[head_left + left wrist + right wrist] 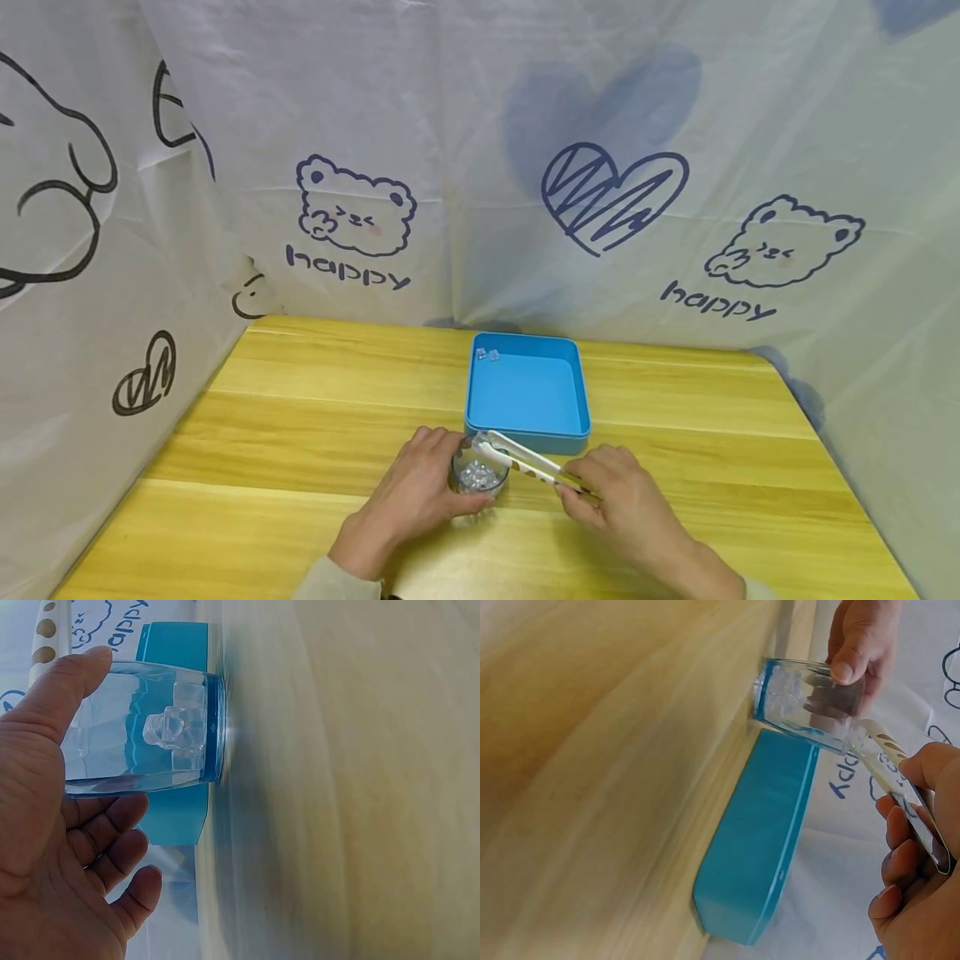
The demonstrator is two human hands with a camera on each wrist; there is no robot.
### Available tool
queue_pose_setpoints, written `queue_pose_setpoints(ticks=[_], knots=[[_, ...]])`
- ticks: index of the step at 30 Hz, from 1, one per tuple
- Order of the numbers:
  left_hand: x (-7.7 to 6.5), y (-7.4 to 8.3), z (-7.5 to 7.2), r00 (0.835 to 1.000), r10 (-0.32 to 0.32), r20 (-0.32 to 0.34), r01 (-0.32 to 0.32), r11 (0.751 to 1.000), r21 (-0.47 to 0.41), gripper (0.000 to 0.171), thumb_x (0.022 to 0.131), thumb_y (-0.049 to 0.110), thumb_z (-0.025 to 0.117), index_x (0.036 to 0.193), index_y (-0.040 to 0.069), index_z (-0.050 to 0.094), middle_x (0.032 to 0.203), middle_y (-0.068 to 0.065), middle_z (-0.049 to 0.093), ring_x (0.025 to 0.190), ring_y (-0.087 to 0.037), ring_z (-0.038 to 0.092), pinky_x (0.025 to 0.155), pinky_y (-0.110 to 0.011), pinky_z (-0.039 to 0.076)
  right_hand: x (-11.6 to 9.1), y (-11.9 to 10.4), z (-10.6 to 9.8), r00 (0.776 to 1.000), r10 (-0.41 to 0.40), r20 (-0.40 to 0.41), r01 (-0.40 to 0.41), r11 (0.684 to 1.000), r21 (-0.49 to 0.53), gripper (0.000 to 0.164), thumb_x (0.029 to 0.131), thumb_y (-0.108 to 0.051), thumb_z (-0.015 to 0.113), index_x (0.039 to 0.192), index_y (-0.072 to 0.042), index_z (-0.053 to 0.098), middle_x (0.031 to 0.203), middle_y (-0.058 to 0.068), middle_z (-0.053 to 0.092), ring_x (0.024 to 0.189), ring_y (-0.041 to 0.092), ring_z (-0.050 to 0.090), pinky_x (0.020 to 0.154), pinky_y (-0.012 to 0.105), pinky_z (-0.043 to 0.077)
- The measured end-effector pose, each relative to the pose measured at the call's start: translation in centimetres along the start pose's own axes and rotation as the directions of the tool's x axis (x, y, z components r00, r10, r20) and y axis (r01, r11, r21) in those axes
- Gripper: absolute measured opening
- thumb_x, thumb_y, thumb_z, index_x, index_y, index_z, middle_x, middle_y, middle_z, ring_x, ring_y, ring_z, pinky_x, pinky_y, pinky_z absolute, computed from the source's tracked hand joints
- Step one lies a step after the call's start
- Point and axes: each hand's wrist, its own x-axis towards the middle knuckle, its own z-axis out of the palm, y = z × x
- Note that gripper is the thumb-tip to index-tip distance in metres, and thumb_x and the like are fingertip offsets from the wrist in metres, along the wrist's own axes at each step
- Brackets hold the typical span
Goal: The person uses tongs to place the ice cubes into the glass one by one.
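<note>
My left hand [420, 483] grips a clear drinking glass [112, 761] near its rim, thumb on one side and fingers on the other. The glass stands upright on the table, with several clear ice-like cubes [184, 724] in its bottom. In my right hand [626, 500] is a pair of tongs [525, 460], with white spotted arms and shiny metallic handles. Their tips reach over the glass rim, where a clear cube [480, 440] shows between them. Just behind the glass sits a blue square box [754, 832], open at the top, with two clear cubes [487, 354] in its far left corner.
The wood-grain table [315, 417] runs out to both sides of the box. White cloth [465, 167] with printed bears and hearts hangs behind the table and along its sides.
</note>
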Motion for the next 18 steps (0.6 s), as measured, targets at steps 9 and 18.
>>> queue_pose_setpoints(ticks=[9, 18], knots=[[0.0, 0.0, 0.0, 1.0, 0.003, -0.004, -0.003, 1.0, 0.005, 0.078, 0.075, 0.056, 0.091, 0.13, 0.007, 0.066, 0.114, 0.0, 0.067, 0.103, -0.016, 0.052, 0.094, -0.04, 0.049, -0.8, 0.4, 0.9, 0.999, -0.029, -0.026, 0.029, 1.0, 0.011, 0.037, 0.11, -0.042, 0.055, 0.092, -0.014, 0.073, 0.078, -0.014, 0.061, 0.074, 0.003, 0.052, 0.067, 0.022, 0.043], [0.0, -0.1, 0.2, 1.0, 0.011, -0.018, -0.011, 1.0, 0.015, 0.077, 0.075, 0.055, 0.091, 0.132, 0.009, 0.066, 0.117, -0.002, 0.068, 0.107, -0.018, 0.054, 0.096, -0.042, 0.047, -1.2, 0.5, 1.1, 0.999, -0.031, -0.032, 0.031, 0.999, 0.014, 0.035, 0.109, -0.04, 0.057, 0.093, -0.013, 0.073, 0.079, -0.014, 0.06, 0.074, 0.003, 0.052, 0.067, 0.021, 0.04]])
